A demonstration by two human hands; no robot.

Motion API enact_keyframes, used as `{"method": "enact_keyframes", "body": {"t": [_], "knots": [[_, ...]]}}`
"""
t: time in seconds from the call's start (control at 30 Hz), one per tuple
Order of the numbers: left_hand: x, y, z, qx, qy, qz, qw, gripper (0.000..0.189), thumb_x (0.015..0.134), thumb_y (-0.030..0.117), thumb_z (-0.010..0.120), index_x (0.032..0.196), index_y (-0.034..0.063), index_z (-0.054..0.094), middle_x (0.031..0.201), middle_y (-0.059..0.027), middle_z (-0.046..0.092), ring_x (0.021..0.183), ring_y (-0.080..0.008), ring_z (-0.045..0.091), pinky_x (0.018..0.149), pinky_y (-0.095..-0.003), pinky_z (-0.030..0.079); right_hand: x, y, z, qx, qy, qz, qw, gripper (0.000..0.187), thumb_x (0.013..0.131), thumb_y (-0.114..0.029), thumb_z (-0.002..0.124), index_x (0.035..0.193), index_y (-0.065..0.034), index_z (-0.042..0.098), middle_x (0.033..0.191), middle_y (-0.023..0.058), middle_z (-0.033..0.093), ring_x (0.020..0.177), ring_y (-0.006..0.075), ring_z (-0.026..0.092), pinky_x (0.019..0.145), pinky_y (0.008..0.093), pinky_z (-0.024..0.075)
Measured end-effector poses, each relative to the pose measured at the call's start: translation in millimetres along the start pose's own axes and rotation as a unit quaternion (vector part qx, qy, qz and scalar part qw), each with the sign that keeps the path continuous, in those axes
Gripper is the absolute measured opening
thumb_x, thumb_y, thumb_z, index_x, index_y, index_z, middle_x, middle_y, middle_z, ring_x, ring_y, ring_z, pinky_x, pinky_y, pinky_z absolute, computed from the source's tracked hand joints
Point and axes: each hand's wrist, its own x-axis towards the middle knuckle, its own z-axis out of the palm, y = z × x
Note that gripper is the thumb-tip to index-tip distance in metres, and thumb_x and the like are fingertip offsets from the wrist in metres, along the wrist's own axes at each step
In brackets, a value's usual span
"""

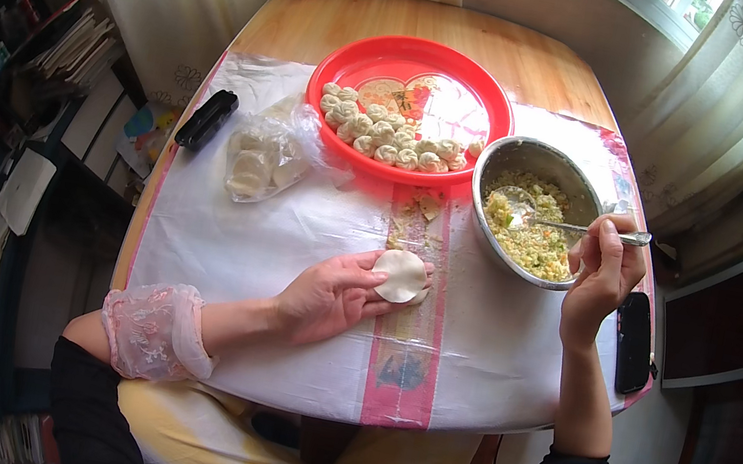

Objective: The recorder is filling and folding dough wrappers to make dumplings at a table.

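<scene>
Palm up over the cloth, my left hand [338, 293] holds a round dough wrapper [400, 276] on its fingers, the thumb on its edge. My right hand [605, 269] grips the handle of a metal spoon [566, 227], whose bowl rests in a chopped filling [526, 244] of yellow, green and orange bits. That filling lies in a steel bowl [481, 221]. Behind, a red round tray [418, 50] holds several pleated dumplings [381, 133] along its near side. A clear plastic bag [265, 161] with round dough wrappers inside lies left of the tray.
A wooden table [438, 20] carries a white and pink cloth [317, 371]. Dough scraps [426, 208] lie in front of the tray. A black case [207, 119] is at the left edge, and a black smartphone [632, 341] at the right edge. Shelves stand to the left.
</scene>
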Motion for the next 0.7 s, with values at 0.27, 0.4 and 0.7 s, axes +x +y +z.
{"method": "enact_keyframes", "body": {"t": [0.27,0.4,0.7], "knots": [[-2.4,2.1,3.1,-0.002,0.024,-0.012,1.0,0.048,0.101,0.018,0.041,0.141,-0.0057,0.032,0.143,-0.0151,0.044,0.132,-0.0239,0.044,0.112,-0.0354,0.034,2.1,-3.9,-7.2,0.004,0.016,-0.027,1.0,0.017,0.093,-0.009,0.047,0.078,-0.0038,0.051,0.067,-0.0011,0.044,0.053,0.0023,0.033,0.044,0.0208,0.0303],[-0.1,-3.0,-1.3,0.022,0.02,-0.017,0.999,0.047,0.102,0.021,0.039,0.141,-0.005,0.034,0.144,-0.0138,0.042,0.133,-0.0224,0.042,0.113,-0.0351,0.033,-6.2,-13.7,1.0,0.033,0.019,-0.052,0.998,0.017,0.093,-0.007,0.046,0.077,-0.0007,0.05,0.066,0.0016,0.045,0.05,0.0031,0.033,0.043,0.0205,0.031],[0.2,-6.1,-6.6,0.012,0.009,-0.023,1.0,0.045,0.103,0.019,0.041,0.142,-0.0027,0.033,0.141,-0.012,0.043,0.131,-0.0198,0.043,0.112,-0.0341,0.035,-47.1,-17.7,16.6,0.035,-0.136,-0.014,0.99,0.014,0.091,-0.003,0.043,0.079,-0.0008,0.05,0.066,0.0059,0.051,0.051,0.0086,0.042,0.047,0.0226,0.033]]}}
